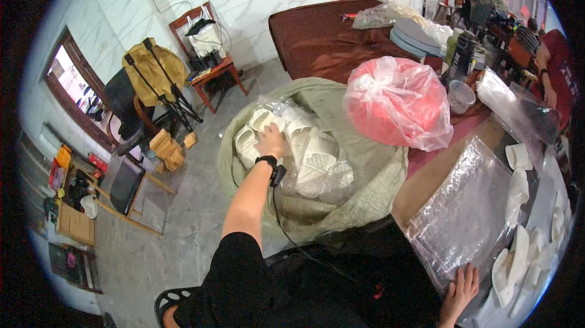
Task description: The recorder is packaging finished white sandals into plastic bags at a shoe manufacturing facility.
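A large pale green woven sack stands open in front of me, with several white slippers in transparent plastic bags inside it. My left hand reaches into the sack and rests on the bagged slippers at its left side, fingers apart. On that wrist sits a black band with a cable running from it. My right hand lies with spread fingers on the near edge of a stack of transparent plastic bags on the table. More white slippers lie loose just right of that hand.
Behind the sack's right side sits a red bundle in a thin plastic bag. A plastic tub is beside it. Farther back is a brown-covered surface. A red chair and tripod stand left. Another person is at far right.
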